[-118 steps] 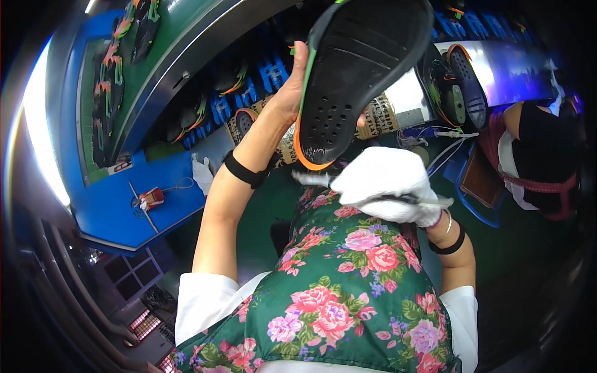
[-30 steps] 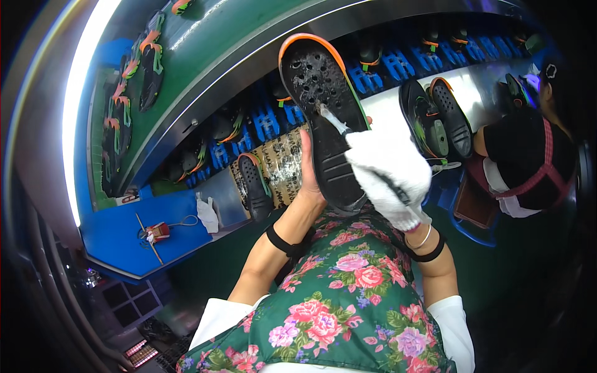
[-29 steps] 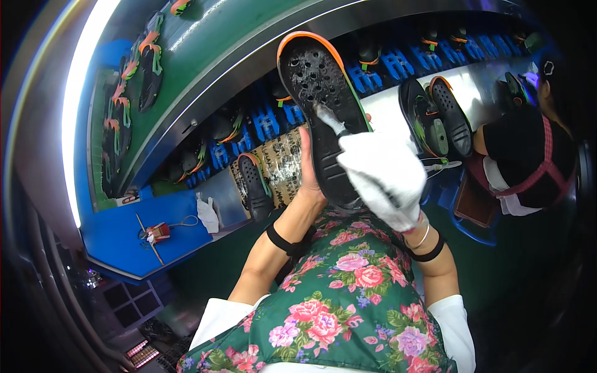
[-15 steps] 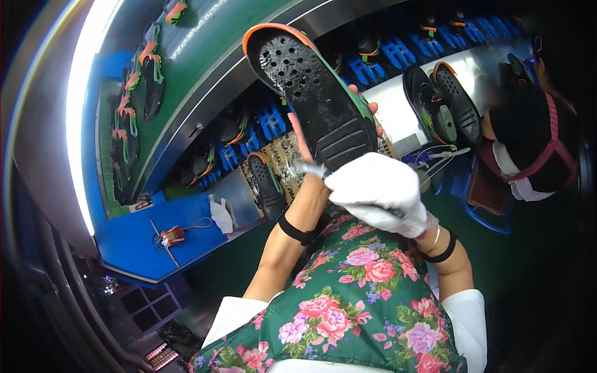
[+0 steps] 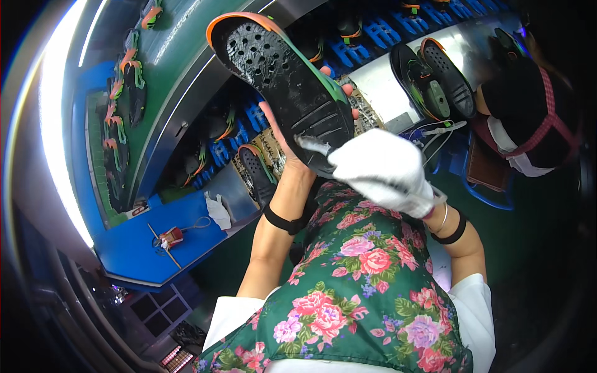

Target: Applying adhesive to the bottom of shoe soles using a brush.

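Observation:
My left hand (image 5: pixel 288 152) is closed around a black shoe sole (image 5: pixel 311 102) with an orange and green rim and round holes at its wide end. The thumb lies along the left edge, and fingertips curl over the right edge. My right hand (image 5: pixel 380 166), in a white glove, is closed around a small brush (image 5: pixel 314 145). Its pale tip touches the narrow end of the sole, while the glove hides its handle. Shiny wet-looking patches show on the sole's face.
Behind are a cardboard-covered ledge (image 5: pixel 273 149) with another sole (image 5: pixel 254 171), and blue racks (image 5: pixel 380 34) carrying shoe parts. A blue table (image 5: pixel 155 248) is at left. More soles (image 5: pixel 446 81) lie on a metal surface at right, beside a seated person (image 5: pixel 528 118).
The brush has moved from beside the narrow end onto the sole's face. The sole and both hands have shifted slightly left in the picture.

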Demonstrator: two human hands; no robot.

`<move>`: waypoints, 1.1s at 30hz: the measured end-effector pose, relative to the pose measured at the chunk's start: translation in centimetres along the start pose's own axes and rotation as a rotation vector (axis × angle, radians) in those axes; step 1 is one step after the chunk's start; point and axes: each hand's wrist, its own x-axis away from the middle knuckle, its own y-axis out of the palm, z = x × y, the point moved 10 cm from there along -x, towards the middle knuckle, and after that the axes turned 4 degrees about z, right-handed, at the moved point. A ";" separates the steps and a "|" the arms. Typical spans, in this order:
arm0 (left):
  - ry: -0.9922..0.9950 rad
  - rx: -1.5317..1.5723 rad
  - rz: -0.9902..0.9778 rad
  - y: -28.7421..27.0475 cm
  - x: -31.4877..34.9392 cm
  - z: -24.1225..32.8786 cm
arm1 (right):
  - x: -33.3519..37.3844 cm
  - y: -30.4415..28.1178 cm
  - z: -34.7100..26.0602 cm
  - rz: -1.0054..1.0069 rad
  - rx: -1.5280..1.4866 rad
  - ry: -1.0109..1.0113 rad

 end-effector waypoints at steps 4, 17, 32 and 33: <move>0.028 0.053 -0.146 1.2 0.1 0.4 | 0.6 1.5 -1.1 -0.119 -0.215 0.065; -0.274 -0.060 -0.196 -0.5 1.1 -0.3 | 1.6 2.4 2.3 -0.175 -0.509 0.344; -0.513 -0.442 0.079 -6.0 1.3 0.1 | 0.1 2.5 -0.9 -0.312 -0.110 -0.009; -0.503 -0.446 0.085 -6.1 1.0 0.3 | 0.5 3.2 -1.3 -0.352 -0.028 -0.090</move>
